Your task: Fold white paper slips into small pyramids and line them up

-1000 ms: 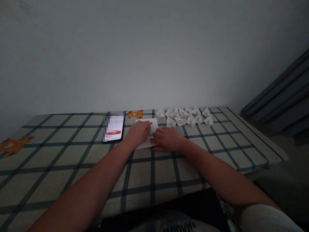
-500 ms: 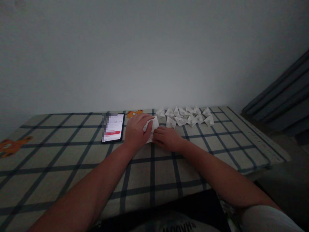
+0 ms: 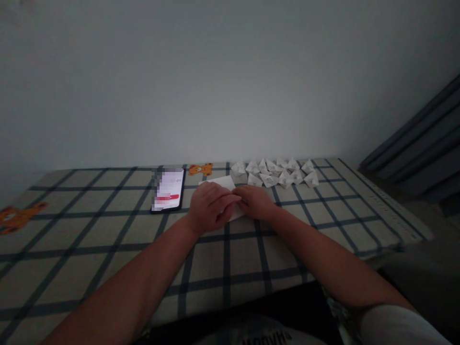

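A white sheet of paper [image 3: 226,181] lies on the checked cloth in front of me, mostly covered by my hands. My left hand [image 3: 211,207] rests over its near left part, fingers curled together and pointing right, closed on the paper. From the other side my right hand [image 3: 254,201] bends its fingers down at the paper's right edge, closed there and touching the left fingertips. The fingertips of both hands are partly hidden. Beyond my right hand stand several small folded paper boats [image 3: 269,179], grouped in loose rows.
A phone [image 3: 168,189] with a lit screen lies left of my left hand. The checked tablecloth [image 3: 108,268] has orange bear prints [image 3: 201,169]. A pale wall [image 3: 230,86] rises behind the table, and a dark curtain [image 3: 424,124] hangs at the right.
My left hand has drawn nearer to me and its fingers have curled, baring the paper's far edge. The right hand has shifted slightly; the paper has shifted toward me. The boats stayed put.
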A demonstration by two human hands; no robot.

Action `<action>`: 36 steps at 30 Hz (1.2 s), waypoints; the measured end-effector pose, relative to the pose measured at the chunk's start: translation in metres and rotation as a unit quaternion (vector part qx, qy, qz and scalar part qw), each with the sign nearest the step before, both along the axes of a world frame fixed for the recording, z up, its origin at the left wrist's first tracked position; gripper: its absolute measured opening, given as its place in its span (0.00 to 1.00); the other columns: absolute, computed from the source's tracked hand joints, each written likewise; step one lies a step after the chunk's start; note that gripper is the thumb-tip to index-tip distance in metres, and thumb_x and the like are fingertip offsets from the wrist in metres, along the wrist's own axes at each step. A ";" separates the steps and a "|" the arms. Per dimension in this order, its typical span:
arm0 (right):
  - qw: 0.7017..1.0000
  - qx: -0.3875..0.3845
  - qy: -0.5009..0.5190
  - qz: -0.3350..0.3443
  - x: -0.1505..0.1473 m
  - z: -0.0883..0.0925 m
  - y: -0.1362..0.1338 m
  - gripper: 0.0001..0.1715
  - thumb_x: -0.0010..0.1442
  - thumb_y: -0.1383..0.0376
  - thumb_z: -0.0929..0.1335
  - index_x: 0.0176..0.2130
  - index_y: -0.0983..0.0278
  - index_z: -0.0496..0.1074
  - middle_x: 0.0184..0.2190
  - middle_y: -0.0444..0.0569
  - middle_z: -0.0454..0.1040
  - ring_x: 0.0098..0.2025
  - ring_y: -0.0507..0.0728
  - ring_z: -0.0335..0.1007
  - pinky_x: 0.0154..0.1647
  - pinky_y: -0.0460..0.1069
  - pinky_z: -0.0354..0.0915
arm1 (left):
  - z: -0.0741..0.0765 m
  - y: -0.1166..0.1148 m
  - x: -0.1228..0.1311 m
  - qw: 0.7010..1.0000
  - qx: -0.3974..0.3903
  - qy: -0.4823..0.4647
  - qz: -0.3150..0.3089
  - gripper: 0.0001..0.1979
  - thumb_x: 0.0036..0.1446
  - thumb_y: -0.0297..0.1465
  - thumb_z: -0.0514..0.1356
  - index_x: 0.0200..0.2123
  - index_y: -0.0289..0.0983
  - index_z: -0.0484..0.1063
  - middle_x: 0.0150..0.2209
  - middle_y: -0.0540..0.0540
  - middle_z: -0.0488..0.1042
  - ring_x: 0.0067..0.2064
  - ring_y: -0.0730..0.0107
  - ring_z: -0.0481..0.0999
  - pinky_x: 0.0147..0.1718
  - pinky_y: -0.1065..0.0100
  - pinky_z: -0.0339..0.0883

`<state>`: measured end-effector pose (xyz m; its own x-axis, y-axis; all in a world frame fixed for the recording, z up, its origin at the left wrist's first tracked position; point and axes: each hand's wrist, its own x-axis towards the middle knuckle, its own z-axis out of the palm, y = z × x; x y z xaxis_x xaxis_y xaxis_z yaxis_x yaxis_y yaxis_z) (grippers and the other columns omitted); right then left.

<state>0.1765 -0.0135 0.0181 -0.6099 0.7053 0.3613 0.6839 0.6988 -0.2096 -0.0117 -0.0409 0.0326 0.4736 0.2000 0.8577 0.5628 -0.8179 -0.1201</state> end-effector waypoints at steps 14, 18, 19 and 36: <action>0.982 -0.004 0.138 -0.131 0.001 -0.001 0.002 0.13 0.62 0.58 0.62 0.40 0.62 0.70 0.28 0.44 0.76 0.25 0.50 0.67 0.29 0.45 0.55 | -0.019 0.020 0.008 0.850 -0.355 0.145 0.360 0.17 0.60 0.37 0.50 0.45 0.32 0.69 0.46 0.33 0.71 0.50 0.49 0.67 0.43 0.56 0.66; 0.985 -0.004 0.101 -0.137 -0.001 -0.001 0.000 0.13 0.62 0.57 0.61 0.36 0.63 0.68 0.28 0.45 0.76 0.26 0.50 0.67 0.29 0.45 0.53 | -0.025 0.015 0.013 0.836 -0.372 0.143 0.378 0.20 0.62 0.38 0.48 0.48 0.28 0.65 0.52 0.27 0.66 0.55 0.46 0.65 0.48 0.54 0.64; 0.986 -0.002 0.093 -0.139 -0.001 0.000 0.000 0.14 0.63 0.57 0.61 0.35 0.63 0.68 0.28 0.45 0.76 0.27 0.51 0.68 0.29 0.46 0.53 | -0.026 0.015 0.014 0.832 -0.373 0.145 0.383 0.21 0.62 0.38 0.47 0.49 0.28 0.65 0.55 0.25 0.64 0.57 0.45 0.63 0.48 0.54 0.63; 0.961 0.038 0.098 -0.255 0.012 0.008 0.012 0.15 0.64 0.57 0.59 0.37 0.62 0.68 0.28 0.48 0.75 0.29 0.54 0.68 0.28 0.47 0.51 | -0.019 0.020 0.009 0.824 -0.371 0.177 0.390 0.22 0.60 0.44 0.49 0.46 0.33 0.67 0.45 0.30 0.70 0.49 0.46 0.68 0.42 0.55 0.66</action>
<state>0.1886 -0.0018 0.0260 -0.1077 0.8615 0.4962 0.8942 0.3021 -0.3305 -0.0029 -0.0213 0.0131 0.1476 0.9690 0.1984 0.9890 -0.1468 -0.0187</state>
